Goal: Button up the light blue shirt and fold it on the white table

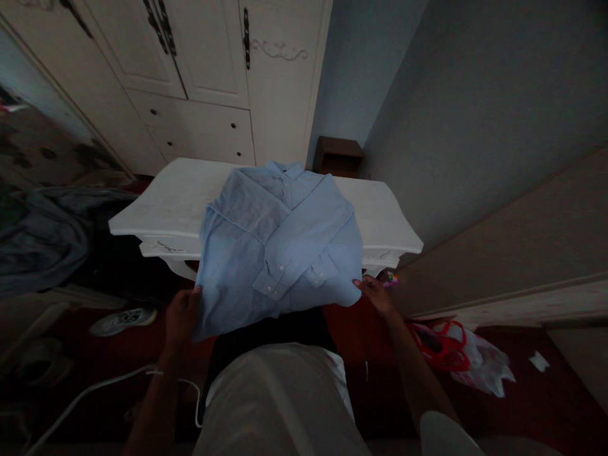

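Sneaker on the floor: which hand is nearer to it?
Left. The left hand, holding the blue shirt by its left edge, appears right of the sneaker in the picture; the right hand is farther off, at the shirt's opposite edge.

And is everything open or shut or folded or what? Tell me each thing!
Blue shirt: laid over the white table, lower part held past its edge
Sleeves: folded across the shirt's front
Left hand: gripping the shirt
Right hand: pinching the shirt
Wardrobe doors: shut
Drawers: shut
Brown cabinet: open-fronted
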Demonstrator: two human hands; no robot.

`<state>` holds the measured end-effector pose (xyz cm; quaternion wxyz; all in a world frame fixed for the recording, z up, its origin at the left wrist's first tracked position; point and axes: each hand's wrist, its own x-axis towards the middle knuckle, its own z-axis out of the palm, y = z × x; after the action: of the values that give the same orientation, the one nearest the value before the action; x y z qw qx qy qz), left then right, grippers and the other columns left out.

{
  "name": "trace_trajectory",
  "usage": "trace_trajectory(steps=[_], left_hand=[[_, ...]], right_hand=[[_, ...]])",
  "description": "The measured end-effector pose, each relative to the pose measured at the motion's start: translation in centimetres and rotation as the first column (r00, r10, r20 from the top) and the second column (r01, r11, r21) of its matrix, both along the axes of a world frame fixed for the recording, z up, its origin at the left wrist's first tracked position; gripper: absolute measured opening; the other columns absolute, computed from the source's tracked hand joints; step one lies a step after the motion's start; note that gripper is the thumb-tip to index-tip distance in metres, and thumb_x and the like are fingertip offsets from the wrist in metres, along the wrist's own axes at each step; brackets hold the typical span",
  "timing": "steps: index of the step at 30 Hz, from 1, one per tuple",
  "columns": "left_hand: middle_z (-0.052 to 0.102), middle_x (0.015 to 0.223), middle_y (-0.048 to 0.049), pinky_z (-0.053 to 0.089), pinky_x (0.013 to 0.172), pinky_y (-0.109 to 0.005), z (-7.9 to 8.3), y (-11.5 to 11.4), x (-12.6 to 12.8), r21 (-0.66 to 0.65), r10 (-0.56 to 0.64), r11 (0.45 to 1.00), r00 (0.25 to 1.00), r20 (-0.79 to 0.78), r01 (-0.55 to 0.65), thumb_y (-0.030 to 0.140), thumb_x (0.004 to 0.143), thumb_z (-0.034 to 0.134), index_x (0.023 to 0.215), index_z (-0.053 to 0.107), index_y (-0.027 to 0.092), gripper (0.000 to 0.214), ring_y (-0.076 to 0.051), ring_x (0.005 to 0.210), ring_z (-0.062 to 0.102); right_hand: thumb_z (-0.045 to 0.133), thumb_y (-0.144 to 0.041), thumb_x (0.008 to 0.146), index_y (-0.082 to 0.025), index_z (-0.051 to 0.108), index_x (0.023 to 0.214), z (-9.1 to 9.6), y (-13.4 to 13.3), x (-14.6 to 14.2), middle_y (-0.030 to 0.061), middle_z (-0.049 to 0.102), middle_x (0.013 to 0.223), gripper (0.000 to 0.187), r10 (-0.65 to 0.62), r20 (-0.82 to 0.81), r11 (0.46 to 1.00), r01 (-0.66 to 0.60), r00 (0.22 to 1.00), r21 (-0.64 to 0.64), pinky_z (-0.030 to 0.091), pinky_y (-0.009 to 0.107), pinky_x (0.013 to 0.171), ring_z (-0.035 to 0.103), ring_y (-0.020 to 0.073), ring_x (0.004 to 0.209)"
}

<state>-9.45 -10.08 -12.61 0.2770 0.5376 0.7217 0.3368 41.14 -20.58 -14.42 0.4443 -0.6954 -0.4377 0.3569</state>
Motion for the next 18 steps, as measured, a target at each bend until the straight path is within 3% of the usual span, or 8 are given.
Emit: trace_trajectory(steps=[3, 8, 11, 15, 18], left_hand=[[0.066, 0.079, -0.0067, 0.045, 0.067, -0.030, 0.2, -0.2, 0.3, 0.031, 0.036, 0.999, 0.996, -0.078, -0.034, 0.057, 0.078, 0.050, 0.079, 0.062, 0.017, 0.042, -0.022, 0.074, 0.060], [0.063, 0.069, -0.0062, 0.043, 0.060, -0.029, 0.5, -0.7, -0.3, -0.021, 0.039, 0.999, 0.984, -0.173, -0.043, 0.063, 0.080, 0.043, 0.070, 0.060, 0.017, 0.050, -0.022, 0.069, 0.058], [0.065, 0.071, -0.0055, 0.043, 0.058, -0.028, 0.6, -1.1, -0.4, -0.129, -0.035, 0.991, 0.996, -0.082, 0.024, 0.068, 0.073, 0.049, 0.076, 0.065, 0.016, 0.054, -0.022, 0.068, 0.060], [0.066, 0.067, -0.0052, 0.043, 0.053, -0.028, -0.5, -1.6, 0.0, -0.292, -0.118, 0.947, 0.989, 0.084, 0.138, 0.071, 0.055, 0.064, 0.081, 0.068, 0.014, 0.062, -0.023, 0.063, 0.060], [0.064, 0.063, -0.0058, 0.043, 0.053, -0.029, -2.1, -1.6, 0.2, -0.288, -0.148, 0.942, 0.983, 0.109, 0.174, 0.075, 0.053, 0.061, 0.070, 0.067, 0.014, 0.064, -0.023, 0.061, 0.060]], right_hand=[[0.070, -0.066, 0.064, -0.019, 0.053, 0.062, 0.6, -0.5, 0.0, -0.0037, 0.049, 0.057, 0.050, -0.069, 0.062, 0.997, 0.066, 0.996, 0.038, 0.036, 0.025, 0.055, 0.043, 0.0116, 0.057], [0.068, -0.066, 0.067, -0.019, 0.058, 0.066, 1.1, -1.3, -0.3, -0.0003, 0.056, 0.063, 0.048, -0.145, 0.039, 0.988, 0.143, 0.989, 0.064, 0.039, 0.026, 0.058, 0.047, 0.0142, 0.061], [0.068, -0.063, 0.070, -0.019, 0.064, 0.076, 0.5, -2.2, -0.7, 0.0019, 0.061, 0.070, 0.045, -0.117, -0.091, 0.990, 0.123, 0.989, 0.070, 0.042, 0.027, 0.063, 0.051, 0.0158, 0.066], [0.072, -0.061, 0.068, -0.018, 0.067, 0.080, -0.7, -3.2, -2.0, 0.0035, 0.065, 0.077, 0.045, -0.002, -0.299, 1.000, -0.001, 0.954, -0.010, 0.047, 0.031, 0.069, 0.057, 0.0171, 0.071], [0.075, -0.060, 0.064, -0.019, 0.071, 0.087, -1.4, -2.9, -3.0, 0.0040, 0.066, 0.081, 0.047, 0.027, -0.298, 0.997, -0.048, 0.954, -0.063, 0.048, 0.032, 0.071, 0.059, 0.0178, 0.072]])
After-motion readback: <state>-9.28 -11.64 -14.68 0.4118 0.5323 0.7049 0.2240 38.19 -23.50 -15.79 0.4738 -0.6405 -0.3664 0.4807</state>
